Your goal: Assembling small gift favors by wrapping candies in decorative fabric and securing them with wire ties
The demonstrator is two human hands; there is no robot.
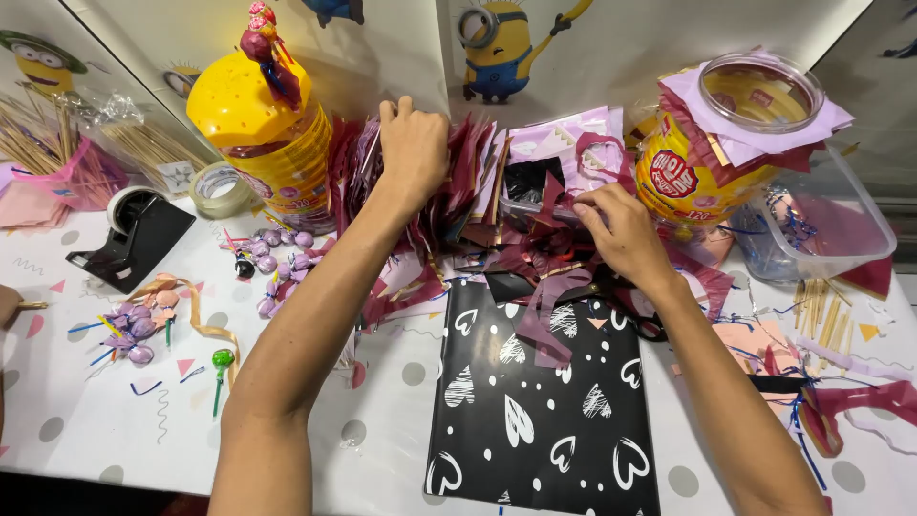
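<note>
- The person's left hand (413, 143) reaches across the table, fingers clutching a stack of maroon wrapping sheets (458, 182) standing beside a yellow lollipop jar (263, 143).
- Their right hand (621, 234) pinches a maroon sheet (559, 253) in the pile's middle.
- A black heart-patterned paper (540, 401) lies nearer the person, on the dotted tablecloth (382, 430).

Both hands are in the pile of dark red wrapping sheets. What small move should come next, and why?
Probably the left hand should lift one sheet off the stack of dark red sheets: it rests on top of the stack, while the right hand pinches loose pieces near the black heart-print paper.
</note>
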